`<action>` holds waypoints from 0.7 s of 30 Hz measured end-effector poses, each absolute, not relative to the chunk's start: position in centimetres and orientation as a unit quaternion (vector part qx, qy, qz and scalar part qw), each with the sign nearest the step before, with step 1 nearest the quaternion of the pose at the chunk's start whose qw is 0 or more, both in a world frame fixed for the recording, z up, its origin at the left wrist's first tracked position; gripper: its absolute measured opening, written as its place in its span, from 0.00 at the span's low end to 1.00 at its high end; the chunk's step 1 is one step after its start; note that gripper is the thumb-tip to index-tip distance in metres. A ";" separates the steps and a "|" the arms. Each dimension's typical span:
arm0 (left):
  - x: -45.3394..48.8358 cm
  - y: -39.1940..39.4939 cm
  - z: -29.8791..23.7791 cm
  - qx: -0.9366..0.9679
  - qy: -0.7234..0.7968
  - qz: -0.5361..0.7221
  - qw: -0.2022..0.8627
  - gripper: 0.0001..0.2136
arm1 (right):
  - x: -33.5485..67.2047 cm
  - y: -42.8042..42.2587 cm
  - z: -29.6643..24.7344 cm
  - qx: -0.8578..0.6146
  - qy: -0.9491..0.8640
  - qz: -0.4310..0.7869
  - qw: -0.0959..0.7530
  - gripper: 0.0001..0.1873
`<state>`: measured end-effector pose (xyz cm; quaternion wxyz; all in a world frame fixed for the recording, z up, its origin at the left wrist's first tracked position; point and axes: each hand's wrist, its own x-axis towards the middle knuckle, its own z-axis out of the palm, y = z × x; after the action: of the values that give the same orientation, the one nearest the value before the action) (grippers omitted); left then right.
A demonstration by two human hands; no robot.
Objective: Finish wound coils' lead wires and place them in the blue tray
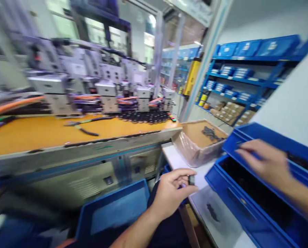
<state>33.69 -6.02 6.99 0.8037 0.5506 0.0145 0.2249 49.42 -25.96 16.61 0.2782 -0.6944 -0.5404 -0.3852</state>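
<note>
Blue bin [231, 198]: landmark | dark part [192, 179]: left of bin, pinched in left hand [170, 194], long axis unclear | right hand [267, 162]: nearer, above bin, fingertips close, hold unclear.

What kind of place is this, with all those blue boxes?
It's probably a factory workshop. There's a machine behind an orange worktop, pliers lying on that worktop, and shelves stacked with boxes.

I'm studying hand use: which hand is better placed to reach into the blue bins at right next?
Likely the right hand: it is at the bins, while the left hand is farther off, pinching a dark part.
</note>
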 end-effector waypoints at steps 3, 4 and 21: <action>34.1 -6.5 6.8 0.578 0.021 0.217 0.787 0.14 | 47.1 -25.8 12.9 -0.671 -0.631 -0.286 0.265 0.05; 34.2 -6.7 6.6 0.599 0.028 0.219 0.770 0.14 | 46.5 -25.2 11.5 -0.657 -0.642 -0.278 0.281 0.07; 36.1 -8.9 5.0 0.651 0.029 0.248 0.717 0.18 | 46.8 -24.8 7.4 -0.585 -0.659 -0.267 0.390 0.06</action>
<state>36.11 -8.85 4.96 0.7167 0.6512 0.0295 0.2477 46.82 -24.75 7.35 0.3899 -0.5851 -0.6593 -0.2665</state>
